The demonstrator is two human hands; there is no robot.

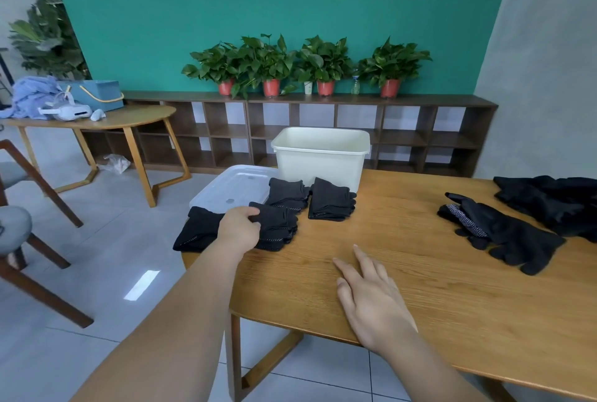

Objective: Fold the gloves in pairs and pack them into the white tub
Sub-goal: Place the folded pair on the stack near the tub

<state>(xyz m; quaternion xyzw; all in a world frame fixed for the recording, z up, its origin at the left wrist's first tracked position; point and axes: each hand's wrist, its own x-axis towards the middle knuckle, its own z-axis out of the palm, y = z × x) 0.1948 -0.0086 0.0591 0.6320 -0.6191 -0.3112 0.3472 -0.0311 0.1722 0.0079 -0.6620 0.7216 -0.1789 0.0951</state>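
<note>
A folded pair of gloves (278, 222) at the left edge of the counter (420, 288) is clamped in the grip of the left hand (239, 229); the right hand (371, 301) is laid flat, holding nothing. Packing seems begun: a lift into the white tub (319, 165) behind is called for.

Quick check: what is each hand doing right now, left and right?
Left hand: grips a folded glove pair.
Right hand: open, fingers resting on the table, holding nothing.
</note>
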